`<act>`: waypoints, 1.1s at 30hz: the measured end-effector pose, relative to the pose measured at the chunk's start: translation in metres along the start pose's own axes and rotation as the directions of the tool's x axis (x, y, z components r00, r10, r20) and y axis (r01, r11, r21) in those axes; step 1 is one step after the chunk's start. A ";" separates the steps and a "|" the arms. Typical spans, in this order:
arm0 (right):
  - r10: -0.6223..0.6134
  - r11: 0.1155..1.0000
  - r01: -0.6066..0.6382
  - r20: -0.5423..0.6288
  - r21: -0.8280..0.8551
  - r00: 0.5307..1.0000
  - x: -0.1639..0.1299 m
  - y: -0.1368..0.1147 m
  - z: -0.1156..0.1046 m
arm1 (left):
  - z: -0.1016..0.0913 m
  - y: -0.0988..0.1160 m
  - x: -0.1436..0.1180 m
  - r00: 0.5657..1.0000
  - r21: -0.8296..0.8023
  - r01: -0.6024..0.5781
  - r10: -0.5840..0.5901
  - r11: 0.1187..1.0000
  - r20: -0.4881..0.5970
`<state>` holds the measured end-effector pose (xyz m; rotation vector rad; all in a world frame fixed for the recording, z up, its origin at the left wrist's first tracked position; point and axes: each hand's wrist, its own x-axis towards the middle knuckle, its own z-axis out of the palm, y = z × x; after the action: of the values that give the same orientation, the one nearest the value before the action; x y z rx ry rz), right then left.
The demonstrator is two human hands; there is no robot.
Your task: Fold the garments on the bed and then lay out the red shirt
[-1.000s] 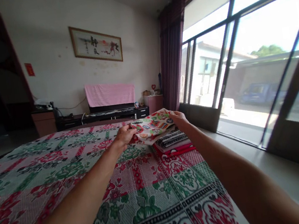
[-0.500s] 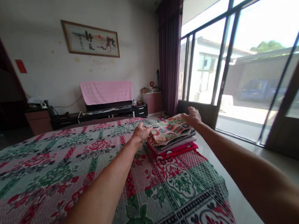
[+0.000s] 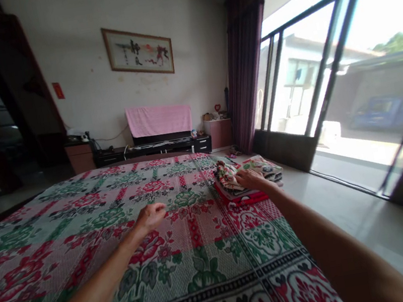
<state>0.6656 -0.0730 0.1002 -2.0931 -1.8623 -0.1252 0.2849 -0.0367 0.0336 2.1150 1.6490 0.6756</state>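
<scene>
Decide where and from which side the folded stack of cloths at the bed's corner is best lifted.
Grip the stack of folded cloths under its red bottom layer, one hand at each side. The layers lie loose, so lifting from beneath likely keeps them together. The right hand rests on top; the left hand is apart, over the bedspread.

One stack of folded cloths (image 3: 245,185), one floral bedspread (image 3: 123,235), two hands, one framed picture (image 3: 138,50).

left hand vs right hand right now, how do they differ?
The left hand hovers loosely curled over the floral bedspread, holding nothing; the right hand rests on the stack of folded cloths. The left hand sits nearer the camera, the right hand farther out by the bed's window-side edge. Both are bare, arms extended.
</scene>
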 end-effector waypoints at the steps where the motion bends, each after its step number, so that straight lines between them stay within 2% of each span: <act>1: 0.031 1.000 -0.031 -0.038 -0.003 0.999 -0.001 -0.004 0.000 | -0.009 -0.022 -0.006 0.999 0.041 0.042 -0.041 0.998 -0.032; 3: 0.068 0.998 -0.066 -0.201 0.014 0.977 -0.002 -0.019 0.000 | -0.025 -0.064 -0.021 0.990 0.127 0.112 -0.099 0.986 -0.104; 4: 0.046 0.999 -0.037 -0.300 0.037 0.953 -0.004 -0.030 0.001 | -0.032 -0.083 -0.029 0.984 0.173 0.126 -0.101 0.977 -0.143; 5: 0.000 0.997 0.029 -0.400 0.065 0.917 -0.006 -0.043 0.004 | -0.039 -0.100 -0.038 0.979 0.223 0.124 -0.083 0.967 -0.186; 7: -0.138 0.971 0.217 -0.509 0.099 0.849 -0.012 -0.074 0.016 | -0.049 -0.128 -0.054 0.965 0.323 0.093 -0.004 0.942 -0.263; 8: -0.216 0.944 0.311 -0.513 0.107 0.831 -0.016 -0.091 0.026 | -0.052 -0.138 -0.060 0.956 0.365 0.075 0.038 0.928 -0.292; 10: -0.361 0.891 0.440 -0.408 0.116 0.838 -0.025 -0.127 0.051 | -0.056 -0.151 -0.071 0.941 0.419 0.062 0.086 0.906 -0.326; 12: -0.452 0.857 0.496 -0.257 0.139 0.854 -0.035 -0.162 0.078 | -0.056 -0.154 -0.077 0.937 0.443 0.072 0.091 0.894 -0.337; 14: -0.473 0.855 0.492 -0.144 0.164 0.869 -0.044 -0.192 0.102 | -0.055 -0.151 -0.080 0.935 0.453 0.085 0.086 0.888 -0.343; 17: -0.447 0.868 0.453 -0.077 0.204 0.891 -0.053 -0.220 0.126 | -0.055 -0.145 -0.081 0.941 0.447 0.087 0.073 0.891 -0.331; 20: -0.451 0.844 0.467 -0.121 0.263 0.884 -0.056 -0.225 0.136 | -0.058 -0.141 -0.083 0.945 0.435 0.083 0.068 0.897 -0.321; 25: -0.486 0.768 0.514 -0.176 0.381 0.856 -0.055 -0.218 0.139 | -0.061 -0.140 -0.086 0.946 0.416 0.099 0.044 0.904 -0.320; 33: -0.496 0.746 0.536 -0.206 0.395 0.843 -0.053 -0.219 0.140 | -0.060 -0.140 -0.085 0.947 0.396 0.097 0.038 0.913 -0.318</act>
<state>0.4228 -0.0622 -0.0048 -1.2145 -2.1283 0.0706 0.1226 -0.0856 -0.0078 2.3500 2.1554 0.7489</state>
